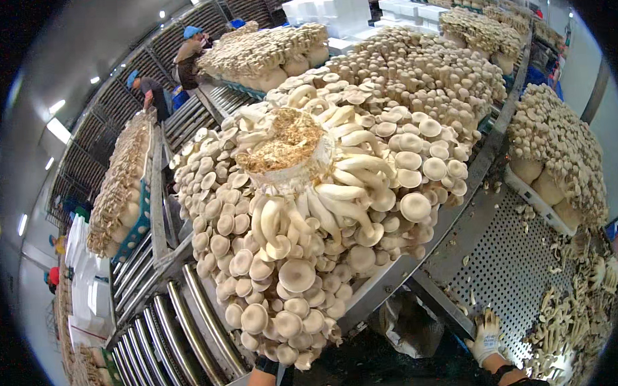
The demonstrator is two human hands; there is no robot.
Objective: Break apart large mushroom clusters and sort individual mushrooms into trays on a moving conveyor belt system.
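Left hand (261, 380) lifts mushroom cluster (303, 227) from below, caps facing camera, root plug up; fingers hidden, grip can't tell. Gloved right hand (487, 336) rests spread on perforated bench (508, 254), holding nothing, prob. for balance.

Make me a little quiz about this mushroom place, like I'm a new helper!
1. True or false: the right hand wears a white glove.
2. The metal table by that hand is: A) full of small holes, B) covered with cloth, C) made of wood.
3. Far behind the big mushroom cluster, two people work. What colour are their caps?

Key: 1 true; 2 A; 3 blue.
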